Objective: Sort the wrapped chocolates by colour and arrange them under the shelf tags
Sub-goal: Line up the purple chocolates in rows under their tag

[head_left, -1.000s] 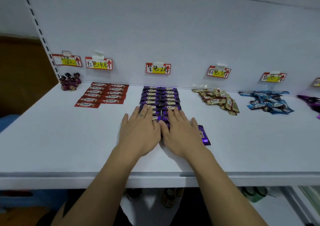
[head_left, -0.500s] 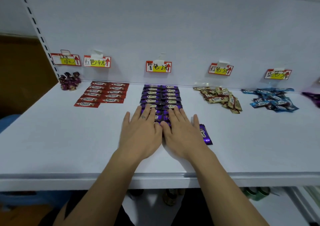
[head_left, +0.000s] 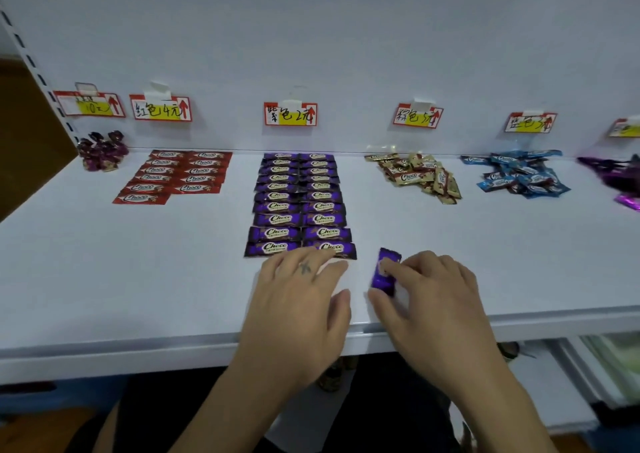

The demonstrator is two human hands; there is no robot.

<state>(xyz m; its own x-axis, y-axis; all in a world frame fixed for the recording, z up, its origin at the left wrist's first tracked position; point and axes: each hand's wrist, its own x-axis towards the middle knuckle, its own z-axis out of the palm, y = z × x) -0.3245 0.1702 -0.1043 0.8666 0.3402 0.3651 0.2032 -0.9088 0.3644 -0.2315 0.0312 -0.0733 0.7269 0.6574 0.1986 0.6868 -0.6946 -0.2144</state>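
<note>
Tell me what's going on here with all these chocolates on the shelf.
A person is sorting wrapped chocolates on a white shelf. The right hand pinches a loose purple chocolate beside the purple rows, which lie in two neat columns under their tag. The left hand rests flat at their front end. The red chocolates are lined up too, while the gold pile and blue pile are loose heaps.

Fingers of right hand (head_left: 433, 296) cover part of loose purple chocolate (head_left: 385, 274); print blurred. Far right of that hand, purple wrappers (head_left: 620, 178) and a tag (head_left: 627, 128) cut by frame edge.
</note>
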